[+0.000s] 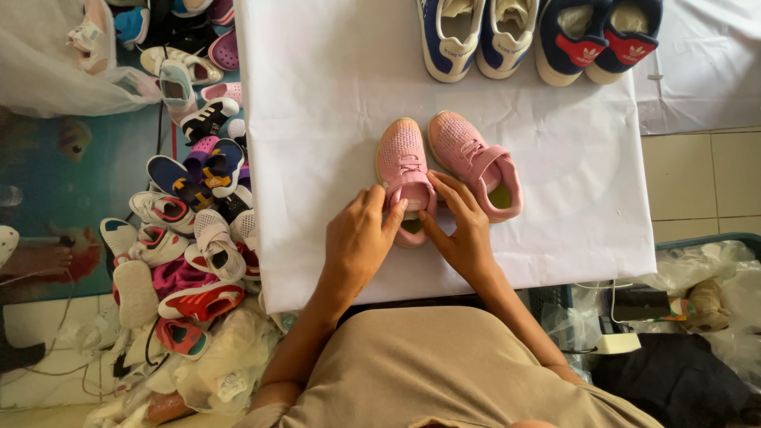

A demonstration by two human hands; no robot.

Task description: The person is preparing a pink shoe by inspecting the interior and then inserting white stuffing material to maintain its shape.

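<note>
A heap of small shoes is lying on the floor at the left of the table. The left hand is resting half open, its fingertips touching the heel of the left pink shoe, which is standing on the white cloth. The right hand is also half open, its fingers pressing the same heel from the other side. The second pink shoe is lying just beside, tilted. Blue sneakers are standing further back.

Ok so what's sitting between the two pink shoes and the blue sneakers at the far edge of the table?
Nothing: in the head view only bare white cloth lies between the pink shoes and the blue sneakers.
</note>
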